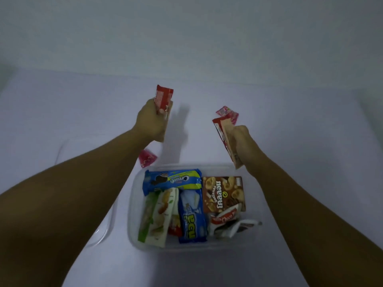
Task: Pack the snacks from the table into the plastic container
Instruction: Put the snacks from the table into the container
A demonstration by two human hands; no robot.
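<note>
1. Your left hand [150,123] has a tight grip on a red packet [164,98] and a tan one behind it. Your right hand [241,141] grips a red and tan pair [224,137] too. Both hands are up above the counter [83,112], past the far side of the box [132,204].
2. Bring one hand back over the box first, so your arms do not bump.
3. The box is pretty full. There is a blue cookie pack [172,181], a brown carton [222,193], a green and white bag [157,216] and a blue bar [191,220]. I think the best free spot is the near right corner, by the white wrappers [230,222].
4. Lay the packets flat on top. Do not drop them from high up, or they may slide out.
5. Open your grip only when the packets touch the pile.
6. Two small pink packets are left on the counter, one under your left wrist [147,158] and one past your right hand [227,114]. Get those next.
7. The clear lid [103,230] lies left of the box. Keep the pile low so it can close.
</note>
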